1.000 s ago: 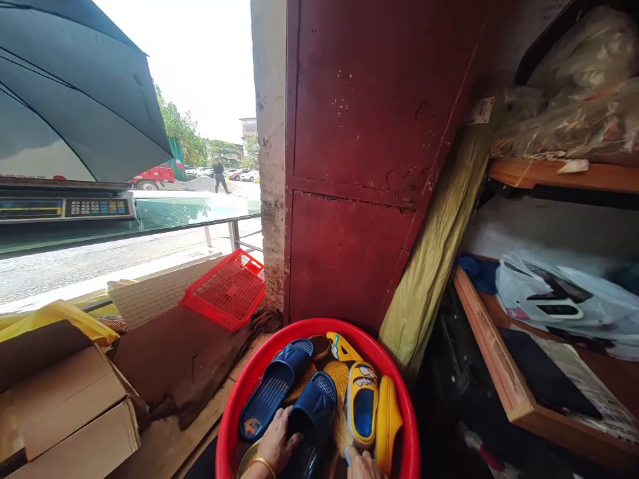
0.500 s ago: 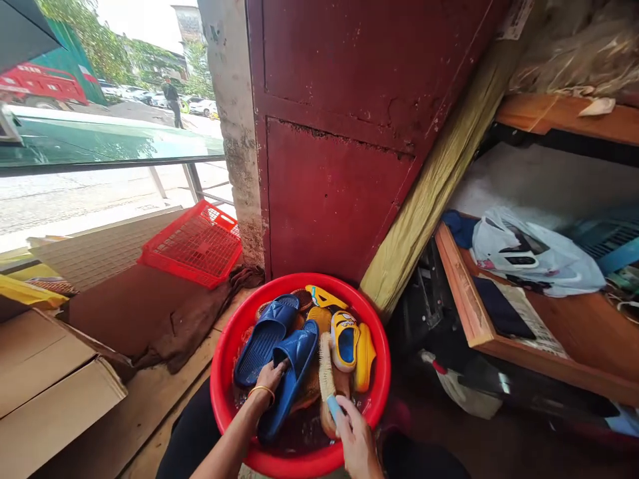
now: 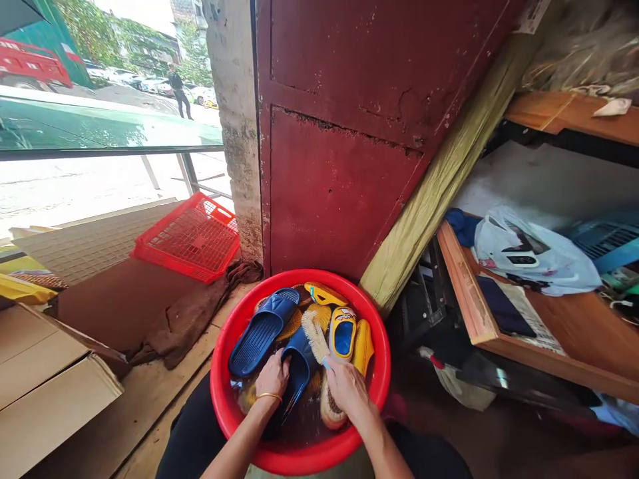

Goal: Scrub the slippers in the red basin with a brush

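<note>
A red basin of dark water holds several shoes. My left hand grips a blue slipper by its side, low in the basin. My right hand is closed round the light blue handle of a brush, whose pale bristles lie against that slipper's upper. Another blue slipper rests at the left. On the right are a yellow shoe with blue lining and a plain yellow shoe. A tan shoe sits under my right wrist, and a yellow slipper lies at the back.
Behind the basin stands a dark red metal door. A red crate and opened cardboard lie at the left. A wooden shelf with a plastic bag is at the right. A person is outside.
The held slipper has turned and sits lower in the water. The brush has moved left and up from beside the slipper onto it, with my right hand following. The view has shifted slightly.
</note>
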Demonstrator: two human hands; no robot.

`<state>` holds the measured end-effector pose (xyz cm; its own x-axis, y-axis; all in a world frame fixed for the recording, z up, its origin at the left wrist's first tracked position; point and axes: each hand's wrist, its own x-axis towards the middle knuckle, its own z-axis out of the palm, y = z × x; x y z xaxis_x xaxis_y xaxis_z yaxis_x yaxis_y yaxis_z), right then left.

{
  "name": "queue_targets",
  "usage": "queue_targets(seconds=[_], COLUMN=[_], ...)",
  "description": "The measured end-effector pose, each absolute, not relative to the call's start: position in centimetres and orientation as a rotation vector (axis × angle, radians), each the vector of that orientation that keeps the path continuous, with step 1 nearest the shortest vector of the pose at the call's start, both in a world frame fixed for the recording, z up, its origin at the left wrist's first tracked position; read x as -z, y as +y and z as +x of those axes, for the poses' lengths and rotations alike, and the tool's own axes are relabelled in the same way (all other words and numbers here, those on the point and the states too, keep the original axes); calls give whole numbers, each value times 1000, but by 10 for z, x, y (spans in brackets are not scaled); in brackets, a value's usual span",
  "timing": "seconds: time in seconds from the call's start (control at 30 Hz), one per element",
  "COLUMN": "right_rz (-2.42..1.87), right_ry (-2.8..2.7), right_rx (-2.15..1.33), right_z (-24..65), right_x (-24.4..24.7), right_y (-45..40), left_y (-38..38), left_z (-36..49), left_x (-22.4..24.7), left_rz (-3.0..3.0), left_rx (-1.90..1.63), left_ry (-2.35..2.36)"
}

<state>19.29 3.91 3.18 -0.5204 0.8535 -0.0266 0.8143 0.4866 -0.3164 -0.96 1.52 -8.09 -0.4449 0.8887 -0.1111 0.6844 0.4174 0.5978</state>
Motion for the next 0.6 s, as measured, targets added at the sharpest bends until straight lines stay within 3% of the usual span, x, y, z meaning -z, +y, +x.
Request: queue_targets(seconds=[0.2,0.43,0.6], right_rz=[-1354,-1464,-1331], right_ry=[-2668,-2555,-2688], right_rx=[-428,-424,-313], right_z=[244,179,196], right_x=[-24,-41,-53], right_y=[-9,35,20], left_y=[19,7,8], left_z=[-7,-6,-9], left_x=[86,88,81], left_rz=[1384,1667,1711], left_rx=[-626,-577,-501], left_ry=[2322,2449,2501])
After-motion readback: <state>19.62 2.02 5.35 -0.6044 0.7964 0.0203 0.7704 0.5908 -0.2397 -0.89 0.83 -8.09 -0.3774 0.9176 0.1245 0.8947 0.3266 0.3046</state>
